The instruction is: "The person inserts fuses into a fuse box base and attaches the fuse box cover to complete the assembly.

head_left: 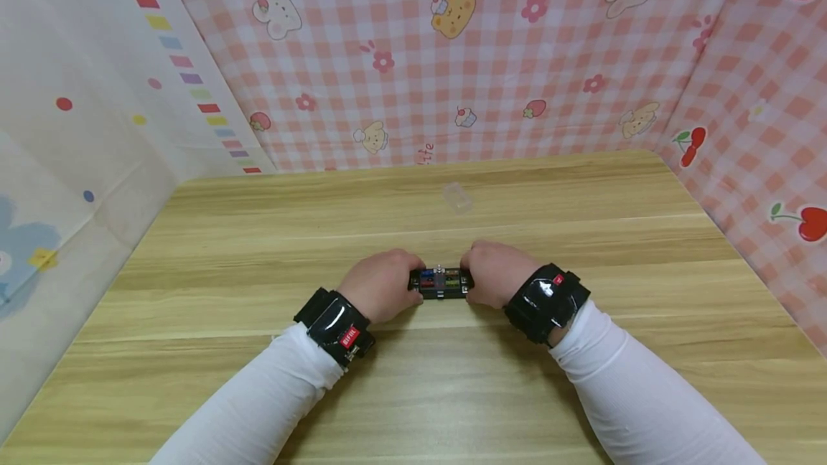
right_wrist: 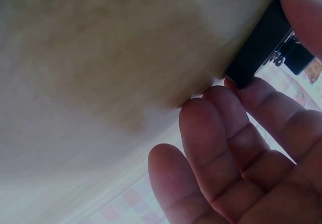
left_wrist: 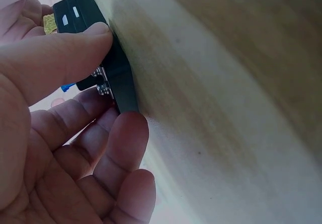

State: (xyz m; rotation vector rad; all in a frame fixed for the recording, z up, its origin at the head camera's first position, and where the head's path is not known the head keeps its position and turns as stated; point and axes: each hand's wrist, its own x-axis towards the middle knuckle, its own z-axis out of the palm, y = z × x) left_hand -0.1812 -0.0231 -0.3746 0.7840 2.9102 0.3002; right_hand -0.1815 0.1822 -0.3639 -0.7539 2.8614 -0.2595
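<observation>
A small black fuse block (head_left: 441, 283) with blue, red and yellow blade fuses lies between both hands at the middle of the table. My left hand (head_left: 382, 285) grips its left end; in the left wrist view the thumb (left_wrist: 90, 40) presses the near side and the fingers curl round the far side. At the other end my right hand (head_left: 500, 273) holds the block between thumb and fingers. Silver terminal screws (left_wrist: 103, 89) show near the left end, and more screws (right_wrist: 276, 59) near the right. The hands partly cover both ends.
A clear plastic cover (head_left: 458, 197) lies on the wooden table (head_left: 258, 235) behind the block. Pink checked cloth (head_left: 420, 85) hangs along the back edge and right side, white patterned cloth (head_left: 71, 156) on the left. Each wrist wears a black strap.
</observation>
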